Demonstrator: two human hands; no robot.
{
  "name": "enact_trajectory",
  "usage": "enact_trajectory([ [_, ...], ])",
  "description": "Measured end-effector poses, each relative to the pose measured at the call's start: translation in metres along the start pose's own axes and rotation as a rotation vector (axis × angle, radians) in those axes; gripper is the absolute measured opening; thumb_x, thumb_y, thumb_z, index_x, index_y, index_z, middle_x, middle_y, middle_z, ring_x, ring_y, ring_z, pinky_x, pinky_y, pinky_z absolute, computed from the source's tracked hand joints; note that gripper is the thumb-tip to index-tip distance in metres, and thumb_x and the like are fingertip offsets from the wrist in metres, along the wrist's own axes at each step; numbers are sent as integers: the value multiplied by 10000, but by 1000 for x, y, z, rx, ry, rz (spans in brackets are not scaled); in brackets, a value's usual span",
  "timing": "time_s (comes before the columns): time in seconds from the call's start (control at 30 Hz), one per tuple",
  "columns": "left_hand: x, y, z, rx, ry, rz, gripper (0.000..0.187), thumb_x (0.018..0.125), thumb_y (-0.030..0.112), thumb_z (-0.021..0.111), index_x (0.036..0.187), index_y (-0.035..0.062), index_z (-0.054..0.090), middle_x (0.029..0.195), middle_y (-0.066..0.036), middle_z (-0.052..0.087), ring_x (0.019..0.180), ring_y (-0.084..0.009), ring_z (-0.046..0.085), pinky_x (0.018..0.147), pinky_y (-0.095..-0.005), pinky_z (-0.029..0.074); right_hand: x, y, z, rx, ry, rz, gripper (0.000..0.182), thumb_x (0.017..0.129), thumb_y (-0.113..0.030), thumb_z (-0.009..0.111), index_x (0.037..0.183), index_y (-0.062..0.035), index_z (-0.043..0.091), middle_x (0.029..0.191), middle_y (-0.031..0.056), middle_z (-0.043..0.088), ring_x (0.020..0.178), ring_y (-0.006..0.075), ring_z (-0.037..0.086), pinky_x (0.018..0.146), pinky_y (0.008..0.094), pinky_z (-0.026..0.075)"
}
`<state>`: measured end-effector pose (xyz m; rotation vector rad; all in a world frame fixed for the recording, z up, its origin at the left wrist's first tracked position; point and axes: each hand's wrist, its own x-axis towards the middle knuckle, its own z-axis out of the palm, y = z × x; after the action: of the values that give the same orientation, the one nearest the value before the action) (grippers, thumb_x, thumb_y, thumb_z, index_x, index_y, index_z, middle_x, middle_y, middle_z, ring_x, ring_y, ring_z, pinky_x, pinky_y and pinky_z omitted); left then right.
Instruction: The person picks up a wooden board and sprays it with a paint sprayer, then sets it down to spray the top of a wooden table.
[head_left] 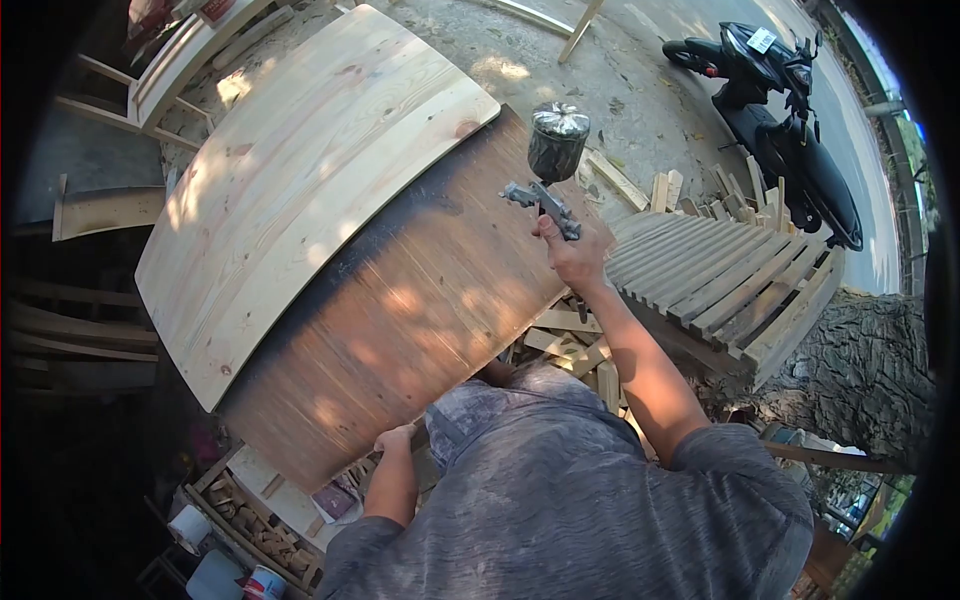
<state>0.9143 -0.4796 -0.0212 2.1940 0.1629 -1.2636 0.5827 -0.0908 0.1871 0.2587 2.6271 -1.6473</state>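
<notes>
My right hand (pixel 578 258) is closed around the handle of a metal spray gun (pixel 545 207), held above the right end of the brown board. A dark paint cup (pixel 557 145) with a crinkled silvery top sits on the gun. The nozzle end points left. A pale pine panel (pixel 320 190) with rounded corners and knots lies flat over the brown wooden board (pixel 400 300), whose near part stays uncovered. Close to that board's near edge is my left hand (pixel 396 437), its fingers curled; whatever they hold is hidden.
A slatted wooden rack (pixel 720 280) stands right of the board, beside a thick tree trunk (pixel 850 350). Wood offcuts lie beneath. A black motorbike (pixel 790 140) is parked at upper right. Curved wooden frames (pixel 185 70) stand upper left; cans (pixel 265 582) sit at lower left.
</notes>
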Motion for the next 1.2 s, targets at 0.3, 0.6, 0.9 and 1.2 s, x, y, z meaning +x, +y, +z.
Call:
enact_trajectory([
  [0.3, 11, 0, 3, 38, -25, 12, 572, 1035, 454, 326, 1568, 272, 423, 1650, -18, 413, 1494, -250, 395, 1196, -517, 339, 33, 10, -17, -157, 192, -95, 573, 977, -573, 668, 1021, -4, 723, 666, 145, 625, 631, 297, 634, 633, 408, 495],
  [0.6, 11, -1, 3, 44, -38, 9, 571, 1038, 444, 316, 1567, 253, 421, 1651, -27, 409, 1485, -268, 407, 1193, -521, 344, 43, 18, -28, -149, 493, -162, 559, 991, -520, 674, 1033, 37, 703, 653, 165, 602, 603, 310, 613, 613, 439, 484],
  [0.9, 15, 0, 3, 58, -42, 17, 571, 1042, 434, 306, 1565, 233, 419, 1652, -35, 405, 1476, -285, 419, 1190, -526, 349, -1, -4, 5, -153, 236, -97, 518, 992, -527, 669, 1082, -20, 726, 638, 126, 588, 578, 277, 587, 594, 408, 469],
  [1.2, 20, 1, 2, 52, -45, 15, 571, 1046, 424, 296, 1563, 214, 417, 1653, -44, 400, 1466, -303, 431, 1186, -530, 354, -62, -41, 36, 68, -174, -42, 493, 988, -492, 698, 1106, -14, 727, 649, 134, 598, 596, 249, 577, 605, 378, 470],
])
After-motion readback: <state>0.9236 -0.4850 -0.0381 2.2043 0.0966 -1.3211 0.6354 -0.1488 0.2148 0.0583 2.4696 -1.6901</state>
